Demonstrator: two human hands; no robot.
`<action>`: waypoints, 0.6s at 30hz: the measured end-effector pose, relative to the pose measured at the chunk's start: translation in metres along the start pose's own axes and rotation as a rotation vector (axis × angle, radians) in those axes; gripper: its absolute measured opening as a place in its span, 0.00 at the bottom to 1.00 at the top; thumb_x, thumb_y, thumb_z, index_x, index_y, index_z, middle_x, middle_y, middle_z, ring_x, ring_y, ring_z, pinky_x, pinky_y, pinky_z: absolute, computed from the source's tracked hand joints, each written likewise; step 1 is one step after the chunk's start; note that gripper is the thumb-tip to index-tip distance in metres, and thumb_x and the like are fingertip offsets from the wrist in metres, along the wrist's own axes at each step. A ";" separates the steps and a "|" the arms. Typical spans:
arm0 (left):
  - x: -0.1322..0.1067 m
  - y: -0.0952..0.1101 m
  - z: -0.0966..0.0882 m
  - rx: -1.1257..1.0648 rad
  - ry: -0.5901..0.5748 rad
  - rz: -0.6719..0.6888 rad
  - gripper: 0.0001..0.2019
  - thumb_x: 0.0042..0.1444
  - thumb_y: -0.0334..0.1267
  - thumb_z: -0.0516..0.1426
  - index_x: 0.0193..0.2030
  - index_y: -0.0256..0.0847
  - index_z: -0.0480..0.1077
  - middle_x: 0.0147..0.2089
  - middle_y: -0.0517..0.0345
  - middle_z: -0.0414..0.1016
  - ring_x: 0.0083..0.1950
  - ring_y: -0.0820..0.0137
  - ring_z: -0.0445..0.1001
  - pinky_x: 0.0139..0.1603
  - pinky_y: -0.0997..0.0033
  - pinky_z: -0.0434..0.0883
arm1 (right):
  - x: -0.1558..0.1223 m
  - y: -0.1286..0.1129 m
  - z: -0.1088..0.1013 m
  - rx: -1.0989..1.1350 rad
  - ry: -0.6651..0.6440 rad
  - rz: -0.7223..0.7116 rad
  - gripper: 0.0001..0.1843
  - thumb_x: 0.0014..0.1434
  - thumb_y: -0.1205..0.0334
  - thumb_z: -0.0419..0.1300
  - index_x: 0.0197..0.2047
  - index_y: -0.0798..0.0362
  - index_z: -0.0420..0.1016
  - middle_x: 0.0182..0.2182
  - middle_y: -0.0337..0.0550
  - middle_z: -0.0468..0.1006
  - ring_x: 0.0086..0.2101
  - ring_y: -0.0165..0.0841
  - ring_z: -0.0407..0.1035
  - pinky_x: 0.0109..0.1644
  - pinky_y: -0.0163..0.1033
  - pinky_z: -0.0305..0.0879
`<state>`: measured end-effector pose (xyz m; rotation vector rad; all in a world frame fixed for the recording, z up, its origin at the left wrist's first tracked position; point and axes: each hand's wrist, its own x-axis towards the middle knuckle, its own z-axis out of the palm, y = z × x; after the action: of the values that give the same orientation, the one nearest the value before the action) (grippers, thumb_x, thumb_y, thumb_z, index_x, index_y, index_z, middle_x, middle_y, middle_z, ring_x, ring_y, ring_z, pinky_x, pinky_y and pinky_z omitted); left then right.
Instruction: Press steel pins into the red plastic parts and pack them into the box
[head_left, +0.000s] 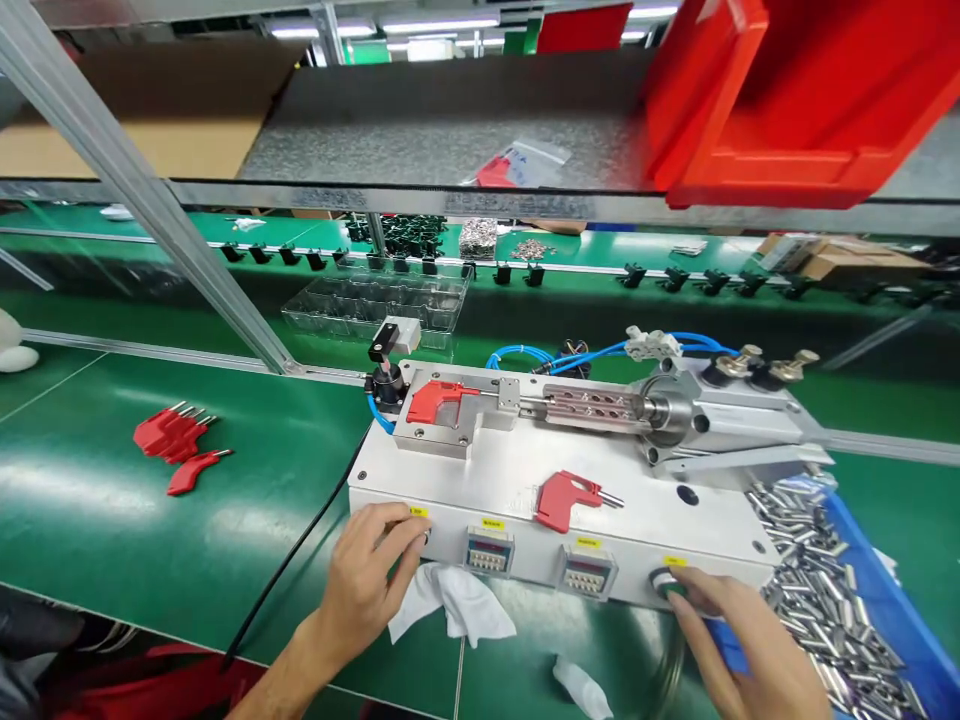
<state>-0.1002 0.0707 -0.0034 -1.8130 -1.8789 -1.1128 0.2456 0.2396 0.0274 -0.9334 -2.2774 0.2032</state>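
Observation:
A white pneumatic press fixture (495, 470) stands before me. My left hand (367, 565) has thumb and index finger closed in on a button at its left front, mostly hidden by the fingertips. My right hand (757, 640) pinches a round push button (667, 583) at the right front between thumb and index finger. One red pistol-shaped plastic handle (431, 400) sits in the metal nest (435, 440), its metal rod pointing toward the cylinder (667, 410). Another red handle (559, 500) with metal pins lies on top of the fixture.
Several red handles (169, 435) lie on the green bench at left. A blue bin (892, 590) of metal tubes (817, 580) stands at right. White cloth (454, 600) lies in front. Overhead, a shelf (450, 130) carries a red bin (780, 170). A black cable (292, 550) crosses the bench.

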 end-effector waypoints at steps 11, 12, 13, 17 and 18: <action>0.003 0.000 -0.010 -0.143 -0.048 -0.122 0.10 0.73 0.31 0.55 0.50 0.45 0.78 0.44 0.55 0.76 0.43 0.65 0.79 0.41 0.66 0.77 | 0.003 -0.015 -0.001 0.109 -0.026 0.276 0.14 0.69 0.45 0.59 0.42 0.46 0.75 0.27 0.40 0.80 0.25 0.37 0.76 0.34 0.40 0.77; 0.003 0.003 -0.011 -0.167 -0.060 -0.146 0.09 0.72 0.31 0.56 0.50 0.45 0.78 0.45 0.56 0.76 0.43 0.65 0.79 0.42 0.67 0.77 | -0.002 -0.016 0.000 0.122 -0.029 0.274 0.14 0.70 0.46 0.58 0.45 0.47 0.75 0.29 0.41 0.80 0.27 0.37 0.76 0.35 0.41 0.77; 0.004 0.007 -0.013 -0.192 -0.070 -0.166 0.09 0.72 0.31 0.56 0.50 0.45 0.77 0.45 0.57 0.76 0.44 0.66 0.79 0.43 0.67 0.78 | -0.007 -0.018 0.001 0.131 -0.029 0.265 0.14 0.71 0.47 0.57 0.49 0.48 0.74 0.30 0.42 0.80 0.28 0.37 0.77 0.37 0.41 0.78; 0.027 0.035 -0.014 -0.318 -0.034 -0.074 0.08 0.72 0.30 0.55 0.49 0.43 0.75 0.43 0.56 0.77 0.43 0.66 0.79 0.44 0.68 0.78 | -0.032 -0.018 0.007 0.131 -0.020 0.225 0.19 0.74 0.49 0.56 0.60 0.49 0.70 0.36 0.45 0.81 0.31 0.37 0.77 0.40 0.43 0.80; 0.038 0.043 -0.012 -0.342 -0.047 -0.010 0.08 0.72 0.30 0.55 0.50 0.42 0.75 0.45 0.54 0.78 0.44 0.65 0.79 0.46 0.66 0.78 | -0.036 -0.017 0.009 0.125 -0.019 0.221 0.19 0.74 0.49 0.56 0.62 0.49 0.69 0.37 0.46 0.81 0.32 0.37 0.77 0.41 0.43 0.80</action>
<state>-0.0691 0.0855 0.0439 -2.0225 -1.8113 -1.4827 0.2494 0.2032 0.0083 -1.1201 -2.1483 0.4469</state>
